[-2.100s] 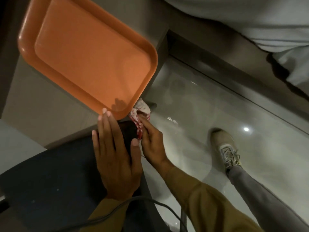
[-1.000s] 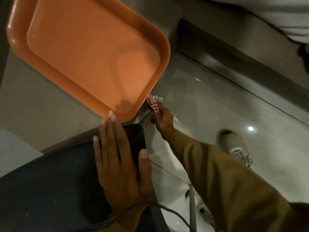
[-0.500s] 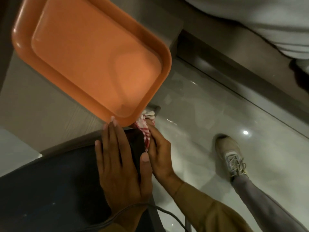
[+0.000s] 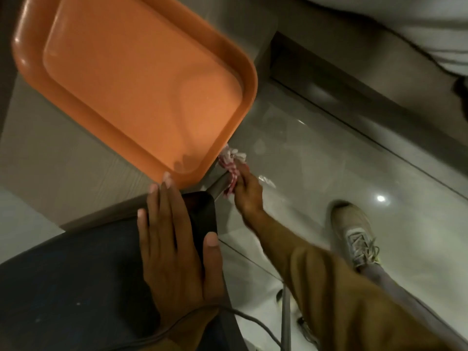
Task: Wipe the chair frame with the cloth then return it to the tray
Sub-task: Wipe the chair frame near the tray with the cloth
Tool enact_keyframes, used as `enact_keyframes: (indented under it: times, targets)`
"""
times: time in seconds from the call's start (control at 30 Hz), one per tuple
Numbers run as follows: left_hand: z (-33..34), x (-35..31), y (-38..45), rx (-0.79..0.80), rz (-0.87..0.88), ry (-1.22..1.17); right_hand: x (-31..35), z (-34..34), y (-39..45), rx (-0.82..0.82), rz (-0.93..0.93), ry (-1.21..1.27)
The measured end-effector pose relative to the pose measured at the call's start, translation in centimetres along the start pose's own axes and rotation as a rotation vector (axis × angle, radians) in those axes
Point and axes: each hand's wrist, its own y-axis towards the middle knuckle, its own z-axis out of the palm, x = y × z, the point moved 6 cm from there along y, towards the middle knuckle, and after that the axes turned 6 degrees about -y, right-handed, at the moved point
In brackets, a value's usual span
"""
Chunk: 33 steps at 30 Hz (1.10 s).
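An empty orange tray [image 4: 35, 79] lies on a pale wooden table, its near corner overhanging the edge. Below it is a dark chair seat [image 4: 76, 274] with a metal frame leg [image 4: 217, 184] running down from its corner. My left hand [image 4: 174, 249] rests flat on the seat, fingers spread, holding nothing. My right hand [image 4: 247, 192] reaches down past the seat corner and grips a red-and-white checked cloth [image 4: 230, 165], pressed against the metal leg just under the tray's corner.
The glossy grey tiled floor [image 4: 329, 153] spreads to the right, with my shoe [image 4: 354, 231] on it. A grey cable [image 4: 253, 323] crosses my left wrist. A second chair leg [image 4: 285, 315] stands lower down. White bedding [image 4: 405, 19] fills the top right.
My right hand has slid the cloth down the chair leg, away from the seat corner, repeating the up-and-down stroke seen earlier. My left hand stays flat on the seat.
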Motion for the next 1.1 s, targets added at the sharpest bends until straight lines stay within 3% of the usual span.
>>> enact_keyframes:
  times: [0.17,0.27,0.47,0.57,0.67,0.73,0.87,0.93,1.03,1.1]
  targets:
    - [0.0,0.1,0.1,-0.003,-0.003,0.019,2.8,-0.2,-10.6,0.03,-0.309,0.063]
    - [0.1,0.2,0.1,-0.004,-0.004,0.022,2.4,0.3,-10.7,0.086,-0.2,0.161]
    - [0.4,0.5,0.1,-0.004,-0.003,0.004,-0.3,0.0,-1.9,-0.001,-0.097,-0.003]
    - [0.4,0.5,0.2,-0.01,-0.005,-0.008,-1.4,0.7,2.2,0.064,0.093,0.051]
    - [0.3,0.6,0.1,-0.004,-0.013,-0.02,-1.0,1.0,2.6,-0.023,0.273,0.226]
    - [0.1,0.3,0.1,0.007,0.003,-0.051,0.4,0.7,-1.3,0.033,0.196,0.187]
    - [-0.1,0.1,0.3,0.006,0.0,-0.003,3.5,-0.4,-10.8,0.098,-0.18,0.049]
    - [0.0,0.1,0.4,0.009,-0.014,-0.004,4.2,-0.4,-12.1,0.077,-0.274,0.01]
    - [-0.4,-0.3,0.5,-0.003,-0.011,-0.036,3.3,-0.3,-9.7,0.066,-0.145,0.153]
    - [0.0,0.2,0.3,-0.012,-0.002,-0.013,2.5,-0.1,-7.4,0.04,-0.122,0.107]
